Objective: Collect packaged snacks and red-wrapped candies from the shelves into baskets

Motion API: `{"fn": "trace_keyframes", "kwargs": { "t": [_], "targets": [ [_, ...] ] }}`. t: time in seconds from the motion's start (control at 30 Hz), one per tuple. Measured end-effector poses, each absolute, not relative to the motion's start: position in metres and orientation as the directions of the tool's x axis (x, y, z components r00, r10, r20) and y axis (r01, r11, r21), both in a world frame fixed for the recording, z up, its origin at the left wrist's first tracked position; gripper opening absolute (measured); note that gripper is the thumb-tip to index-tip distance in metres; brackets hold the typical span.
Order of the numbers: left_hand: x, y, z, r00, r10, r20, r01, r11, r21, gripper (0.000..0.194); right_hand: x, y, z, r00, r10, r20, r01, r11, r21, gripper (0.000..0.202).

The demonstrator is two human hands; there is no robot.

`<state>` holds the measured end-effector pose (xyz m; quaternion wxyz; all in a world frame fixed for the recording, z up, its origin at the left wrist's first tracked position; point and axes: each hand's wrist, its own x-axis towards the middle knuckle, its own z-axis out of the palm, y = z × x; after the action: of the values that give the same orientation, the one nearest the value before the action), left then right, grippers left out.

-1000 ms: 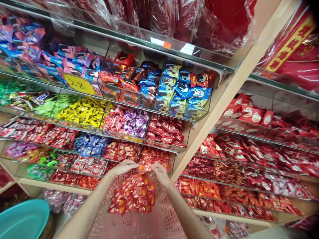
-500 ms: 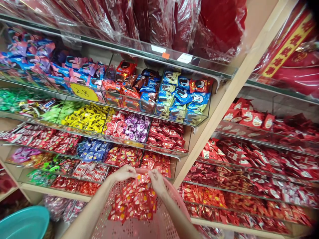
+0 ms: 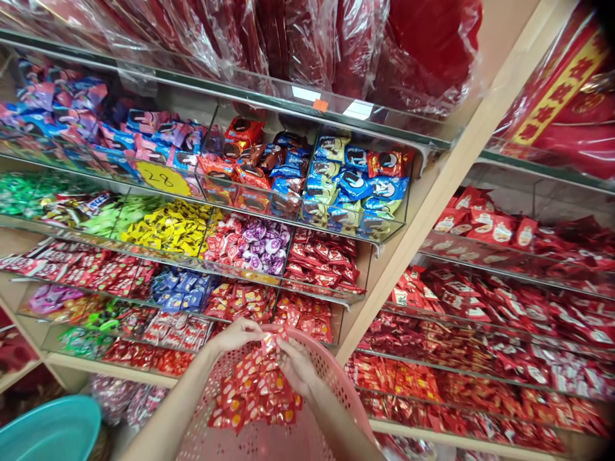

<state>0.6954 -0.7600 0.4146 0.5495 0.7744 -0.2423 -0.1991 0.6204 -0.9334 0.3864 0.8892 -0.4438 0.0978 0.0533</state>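
Note:
A pink perforated basket stands at the bottom centre, with a heap of red dotted candy packets inside. My left hand is closed in a pinch at the basket's far rim, beside a small red packet. On the other side of that packet, my right hand has its thumb and fingers pressed on it, above the heap. Whether my left fingertips hold the rim or the packet's edge is too small to tell.
Clear-fronted shelves of wrapped sweets rise ahead, with a yellow price tag at the left. A slanting wooden upright divides them from red packets on the right. A teal basin sits at the lower left.
My right hand has moved off the basket's rim, slightly left and down, and now grips a red packet. My left hand has stayed nearly still.

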Motion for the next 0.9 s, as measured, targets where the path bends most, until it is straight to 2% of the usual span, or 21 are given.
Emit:
{"fn": "trace_keyframes", "kwargs": {
  "t": [0.1,0.17,0.33,0.47,0.63,0.73,0.9],
  "targets": [
    [0.694,-0.76,0.415,0.799,-0.599,-0.051,-0.155,-0.287,0.945,0.034,0.62,-0.932,0.385,0.979,-0.022,-0.203,-0.158,0.554,-0.817,0.021],
    [0.692,-0.761,0.417,0.791,-0.609,-0.063,-0.145,-0.286,0.947,0.035,0.62,-0.936,0.387,0.987,-0.016,-0.16,-0.135,0.456,-0.88,0.02],
    [0.687,-0.76,0.422,0.805,-0.588,-0.077,-0.164,-0.345,0.924,0.04,0.619,-0.948,0.399,0.981,0.158,-0.116,-0.137,0.131,-0.982,0.021],
    [0.689,-0.761,0.421,0.775,-0.629,-0.053,-0.225,-0.354,0.908,0.037,0.62,-0.946,0.403,0.95,0.282,-0.131,-0.138,0.006,-0.99,0.034],
    [0.69,-0.762,0.421,0.741,-0.67,-0.043,-0.214,-0.297,0.931,0.032,0.62,-0.942,0.406,0.913,0.381,-0.148,-0.175,0.038,-0.984,0.051],
    [0.69,-0.76,0.419,0.746,-0.664,-0.039,-0.218,-0.3,0.928,0.034,0.617,-0.945,0.405,0.943,0.309,-0.122,-0.164,0.112,-0.98,0.049],
    [0.689,-0.757,0.418,0.769,-0.637,-0.048,-0.217,-0.33,0.919,0.039,0.616,-0.96,0.399,0.96,0.19,-0.204,-0.234,0.153,-0.96,0.05]
  ]
}}
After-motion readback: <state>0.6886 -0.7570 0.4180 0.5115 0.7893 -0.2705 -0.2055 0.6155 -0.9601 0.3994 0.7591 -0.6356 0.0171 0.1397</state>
